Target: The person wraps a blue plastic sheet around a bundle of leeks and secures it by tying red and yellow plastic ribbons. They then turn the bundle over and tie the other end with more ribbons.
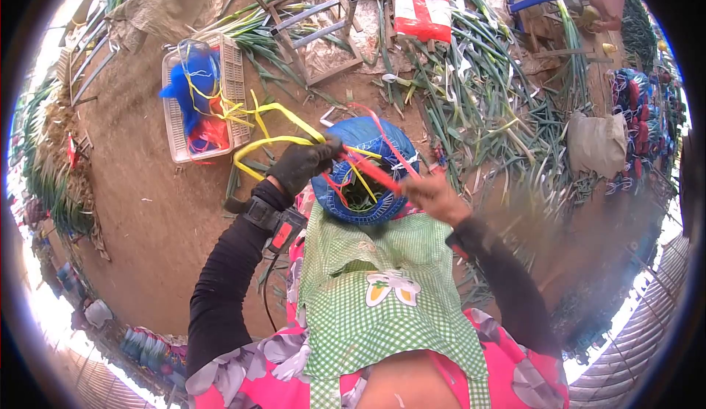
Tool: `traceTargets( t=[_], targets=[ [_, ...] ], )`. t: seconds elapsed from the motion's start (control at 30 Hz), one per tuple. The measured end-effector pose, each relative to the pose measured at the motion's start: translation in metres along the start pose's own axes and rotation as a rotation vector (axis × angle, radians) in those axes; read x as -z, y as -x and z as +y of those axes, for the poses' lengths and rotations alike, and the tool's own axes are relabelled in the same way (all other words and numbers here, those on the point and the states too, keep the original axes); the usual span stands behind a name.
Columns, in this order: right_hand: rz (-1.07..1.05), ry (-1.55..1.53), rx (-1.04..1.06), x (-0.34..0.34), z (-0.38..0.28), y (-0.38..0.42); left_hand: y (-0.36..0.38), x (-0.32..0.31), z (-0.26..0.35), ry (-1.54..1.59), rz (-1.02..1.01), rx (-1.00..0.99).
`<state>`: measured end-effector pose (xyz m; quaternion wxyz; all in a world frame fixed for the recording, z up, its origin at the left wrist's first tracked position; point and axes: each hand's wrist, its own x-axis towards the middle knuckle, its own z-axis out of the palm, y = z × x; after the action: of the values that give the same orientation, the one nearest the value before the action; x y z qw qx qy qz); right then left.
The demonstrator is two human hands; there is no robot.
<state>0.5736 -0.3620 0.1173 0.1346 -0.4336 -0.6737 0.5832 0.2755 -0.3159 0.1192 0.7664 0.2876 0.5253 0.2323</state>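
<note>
Holding light, limp plastic ties above my lap.
My gloved left hand closes around the yellow tie; my bare right hand seemingly pinches the slippery red tie over the blue bundle; gripping near the ends suits best.

Black sleeves, green checked apron, floral top.

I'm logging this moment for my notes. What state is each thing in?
Left hand: gloved, closed on the yellow strap.
Right hand: bare, pinching the red strap.
Blue bundle: in the lap, wrapped, straps across it.
White basket: on the ground, holding loose straps.
</note>
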Motion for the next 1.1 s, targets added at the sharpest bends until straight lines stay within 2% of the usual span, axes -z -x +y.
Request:
traceTargets(
  t=[0.03, 0.07, 0.13, 0.17, 0.23, 0.3, 0.37, 0.47, 0.5, 0.6, 0.63, 0.7, 0.77, 0.8, 0.9, 0.93, 1.0, 1.03, 1.07, 1.1],
  targets=[
    [-0.112, -0.02, -0.073, -0.007, -0.001, 0.015, 0.002, 0.006, -0.002, 0.067, -0.031, 0.016],
    [-0.223, -0.04, -0.147, -0.013, 0.0, 0.027, -0.001, 0.004, -0.003, -0.022, -0.029, -0.053],
    [-0.303, 0.137, -0.074, -0.028, 0.016, 0.04, -0.004, -0.002, -0.005, -0.199, -0.025, -0.191],
    [-0.342, 0.224, -0.036, -0.032, 0.023, 0.042, -0.01, -0.002, -0.01, -0.315, -0.03, -0.322],
    [0.024, 0.114, -0.032, -0.03, 0.035, 0.017, -0.022, -0.005, -0.022, -0.544, -0.04, -0.584],
    [0.306, 0.009, -0.029, -0.015, 0.03, -0.032, -0.025, -0.018, -0.02, -0.713, 0.084, -0.724],
    [0.249, -0.115, 0.04, -0.004, 0.009, -0.071, -0.028, -0.027, -0.022, -0.881, 0.179, -0.825],
    [-0.101, -0.132, -0.182, -0.002, 0.002, -0.091, -0.034, -0.028, -0.03, -0.906, 0.25, -0.935],
    [-0.073, -0.36, -0.155, -0.011, 0.017, -0.091, -0.037, -0.028, -0.032, -0.691, 0.238, -0.916],
    [-0.181, -0.429, -0.172, -0.008, 0.018, -0.091, -0.043, -0.031, -0.035, -0.499, 0.255, -0.854],
    [-0.196, -0.512, -0.225, -0.007, 0.016, -0.092, -0.041, -0.032, -0.032, -0.634, 0.274, -0.886],
    [-0.227, -0.676, -0.327, -0.006, 0.013, -0.095, -0.041, -0.038, -0.033, -0.646, 0.34, -0.887],
    [-0.215, -0.444, -0.148, -0.004, 0.022, -0.101, -0.046, -0.038, -0.036, -0.596, 0.369, -0.899],
    [-0.202, -0.33, -0.064, -0.004, 0.027, -0.102, -0.045, -0.04, -0.038, -0.464, 0.366, -0.776],
    [-0.11, -0.99, -0.252, 0.001, 0.034, -0.107, -0.033, -0.045, -0.039, -0.139, 0.354, -0.458],
    [-0.088, -1.203, -0.302, 0.002, 0.031, -0.109, -0.035, -0.043, -0.039, -0.303, 0.404, -0.572],
    [-0.189, -0.941, -0.33, 0.006, 0.023, -0.115, -0.042, -0.041, -0.041, -0.638, 0.493, -0.791],
    [-0.233, -0.808, -0.345, 0.01, 0.014, -0.118, -0.044, -0.044, -0.039, -0.581, 0.486, -0.763],
    [-0.276, -0.673, -0.36, 0.012, 0.01, -0.12, -0.049, -0.043, -0.041, -0.682, 0.486, -0.802],
    [-0.232, -0.705, -0.383, 0.009, 0.012, -0.122, -0.055, -0.04, -0.046, -0.782, 0.487, -0.839]
  ],
)
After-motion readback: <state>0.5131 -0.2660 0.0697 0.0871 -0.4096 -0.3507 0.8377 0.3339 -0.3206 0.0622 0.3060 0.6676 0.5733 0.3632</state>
